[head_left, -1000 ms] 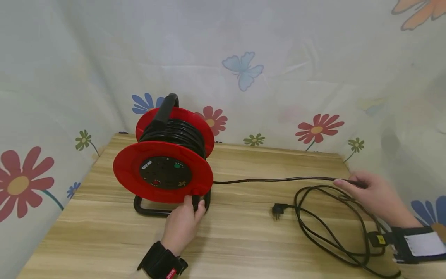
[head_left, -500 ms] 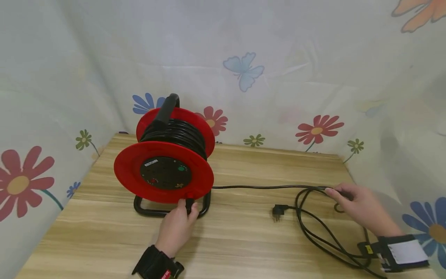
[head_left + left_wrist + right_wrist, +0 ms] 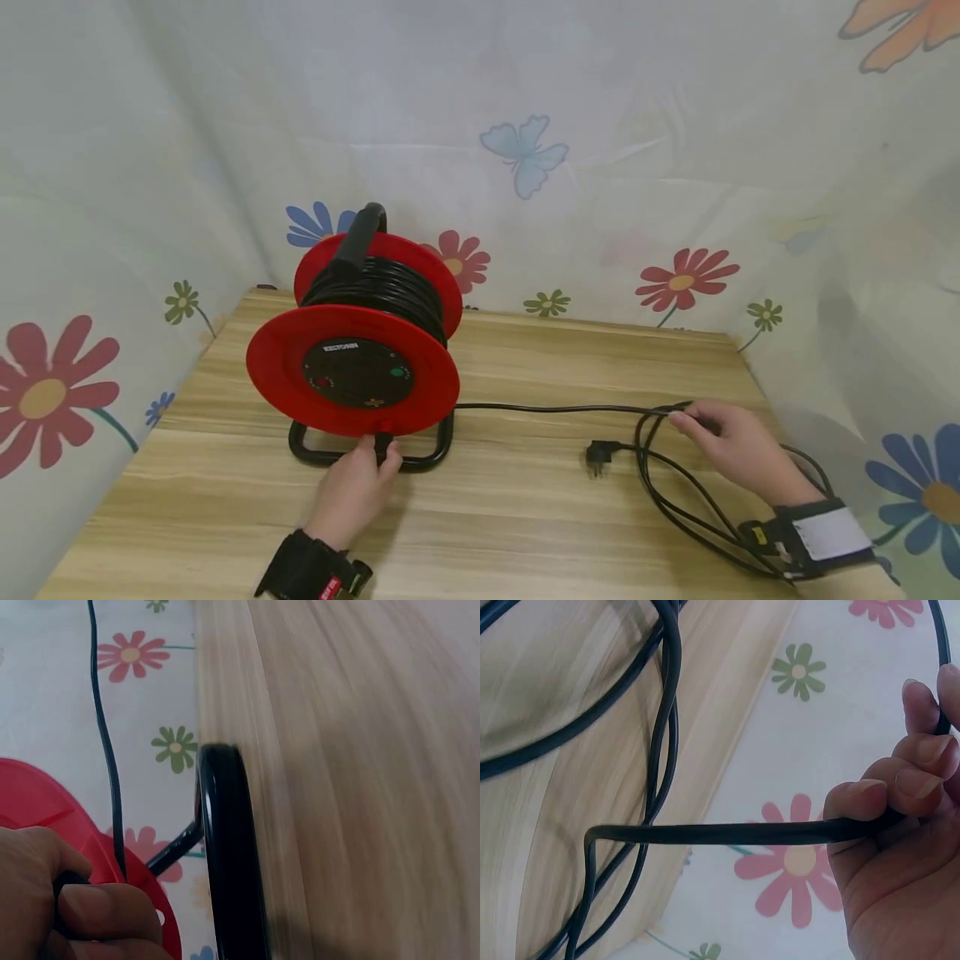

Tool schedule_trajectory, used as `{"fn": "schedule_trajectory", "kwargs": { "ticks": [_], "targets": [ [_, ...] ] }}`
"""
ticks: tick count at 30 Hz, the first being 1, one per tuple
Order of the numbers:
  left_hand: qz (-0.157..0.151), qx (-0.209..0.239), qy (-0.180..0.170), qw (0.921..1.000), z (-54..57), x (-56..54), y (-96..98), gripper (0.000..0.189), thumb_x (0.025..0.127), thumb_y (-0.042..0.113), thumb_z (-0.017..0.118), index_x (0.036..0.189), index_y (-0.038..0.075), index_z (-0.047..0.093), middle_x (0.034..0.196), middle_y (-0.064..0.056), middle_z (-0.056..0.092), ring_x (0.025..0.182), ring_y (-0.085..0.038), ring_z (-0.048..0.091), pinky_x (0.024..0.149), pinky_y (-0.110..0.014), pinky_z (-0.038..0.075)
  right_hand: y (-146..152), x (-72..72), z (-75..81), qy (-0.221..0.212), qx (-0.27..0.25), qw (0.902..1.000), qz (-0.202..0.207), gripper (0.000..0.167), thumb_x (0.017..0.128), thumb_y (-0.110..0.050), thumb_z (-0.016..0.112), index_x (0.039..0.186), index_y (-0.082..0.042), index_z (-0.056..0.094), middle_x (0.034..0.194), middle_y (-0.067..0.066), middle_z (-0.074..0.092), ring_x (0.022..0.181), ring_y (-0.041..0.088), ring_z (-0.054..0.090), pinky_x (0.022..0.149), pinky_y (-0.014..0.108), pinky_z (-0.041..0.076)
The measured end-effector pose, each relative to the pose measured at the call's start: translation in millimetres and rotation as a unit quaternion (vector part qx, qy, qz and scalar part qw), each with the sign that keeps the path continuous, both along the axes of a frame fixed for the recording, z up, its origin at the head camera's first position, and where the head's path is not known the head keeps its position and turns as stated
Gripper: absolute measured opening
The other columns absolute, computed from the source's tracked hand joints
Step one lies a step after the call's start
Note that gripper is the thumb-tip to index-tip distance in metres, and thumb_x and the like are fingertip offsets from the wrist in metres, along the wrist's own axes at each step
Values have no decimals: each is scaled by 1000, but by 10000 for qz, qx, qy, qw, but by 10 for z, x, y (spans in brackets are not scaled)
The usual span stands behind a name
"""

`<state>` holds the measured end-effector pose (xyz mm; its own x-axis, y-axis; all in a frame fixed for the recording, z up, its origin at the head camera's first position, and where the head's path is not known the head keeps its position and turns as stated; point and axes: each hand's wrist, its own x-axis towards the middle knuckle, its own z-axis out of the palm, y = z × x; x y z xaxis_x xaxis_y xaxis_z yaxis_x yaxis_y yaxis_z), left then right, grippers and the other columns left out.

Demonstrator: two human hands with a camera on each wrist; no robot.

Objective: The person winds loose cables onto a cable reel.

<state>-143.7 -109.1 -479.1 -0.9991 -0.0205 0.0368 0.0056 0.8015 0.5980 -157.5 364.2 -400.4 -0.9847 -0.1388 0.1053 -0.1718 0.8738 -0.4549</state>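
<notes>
A red cable reel (image 3: 277, 367) wound with black cable stands on a black tube frame (image 3: 315, 457), left of centre in the head view. My left hand (image 3: 348, 496) grips the black crank knob (image 3: 384, 452) low on its front disc, fingers curled round it in the left wrist view too. From the reel a stretch of black cable (image 3: 555, 409) runs right, nearly straight, to my right hand (image 3: 742, 446). Curled fingers (image 3: 859, 799) hold that cable in the right wrist view. Loose coils (image 3: 701, 492) lie beneath and beside this hand, partly hidden by it.
A black plug (image 3: 598, 452) at the cable's end lies on the wooden table (image 3: 525, 533), left of the coils. Flower-printed fabric (image 3: 615, 192) hangs behind and at both sides. The reel's carrying handle (image 3: 360, 242) points up.
The reel has turned clockwise as seen from the front, the crank knob moving left along the bottom with my left hand. My right hand has come left and nearer, drawing in the cable.
</notes>
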Motion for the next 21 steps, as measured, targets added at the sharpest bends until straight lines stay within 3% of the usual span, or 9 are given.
{"fn": "schedule_trajectory", "kwargs": {
  "ticks": [4, 11, 16, 21],
  "targets": [
    [15, -13, -111, 9999, 13, 1, -121, 32, 97, 32, 50, 91, 2, 60, 79, -17, 64, 75, -35, 65, 64, -50, 48, -87, -34, -34, -144, -60, 9999, 72, 33, 96, -45, 55, 80, -16, 60, 63, -3, 43, 52, 12, 40, 47, 28, 33],
    [100, 284, -249, 9992, 26, 18, -293, 33, 101, 37, 44, 92, 8, 57, 88, -12, 62, 87, -32, 64, 74, -49, 47, -225, -111, -37, -303, 63, 9994, 155, 38, 96, -49, 51, 81, -15, 59, 63, -4, 39, 53, 12, 35, 50, 29, 31],
    [139, 665, -384, 9969, 13, 17, -382, 34, 102, 39, 42, 93, 8, 55, 84, -9, 54, 85, -25, 57, 75, -43, 43, -290, -151, -55, -374, 143, 9990, 219, 40, 96, -52, 49, 79, -16, 58, 62, -4, 38, 53, 12, 35, 51, 29, 32],
    [181, 978, -518, 9937, 34, 17, -471, 39, 103, 43, 39, 89, 8, 51, 72, -4, 44, 75, -23, 50, 68, -38, 38, -345, -174, -102, -361, 93, 9989, 282, 40, 96, -52, 50, 81, -17, 60, 65, -4, 43, 55, 13, 39, 52, 30, 34]
  ]
}}
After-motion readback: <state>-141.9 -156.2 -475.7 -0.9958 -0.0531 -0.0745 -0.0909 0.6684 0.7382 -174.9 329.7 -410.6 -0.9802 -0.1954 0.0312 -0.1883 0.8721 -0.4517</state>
